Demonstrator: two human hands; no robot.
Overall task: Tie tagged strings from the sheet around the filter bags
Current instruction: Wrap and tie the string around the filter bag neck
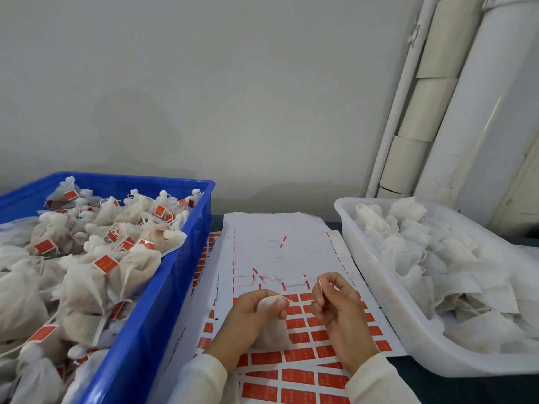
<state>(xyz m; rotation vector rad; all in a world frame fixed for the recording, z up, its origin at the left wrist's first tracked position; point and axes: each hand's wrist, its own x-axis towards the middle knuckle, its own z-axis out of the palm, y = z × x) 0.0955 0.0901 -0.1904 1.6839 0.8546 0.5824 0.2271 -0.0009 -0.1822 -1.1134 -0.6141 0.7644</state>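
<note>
String (303,300) is what the coming move is judged to turn on: a thin white strand is stretched almost level between the two hands, its long axis running left to right, from the gathered neck of a small white mesh filter bag (269,325) across to the right hand (335,310). Only one view, from the head camera, is given. The bag's neck is clenched in the left hand (256,309), with the filled body of the bag hanging below the fist and resting on the white sheet of red rectangular tags (297,354). The free end of the string is pinched by the right hand's fingers (322,282), just beside the bag and slightly higher. Whether a tag is still attached at that end cannot be told. The right hand is judged the nearer one for winding or knotting, since the bag is held fixed by the left. On the dark worktop (455,386), a blue plastic crate (163,287) heaped with tied, tagged bags is seen to the left, and a translucent white plastic tub (379,287) of flat, untied bags to the right.
</note>
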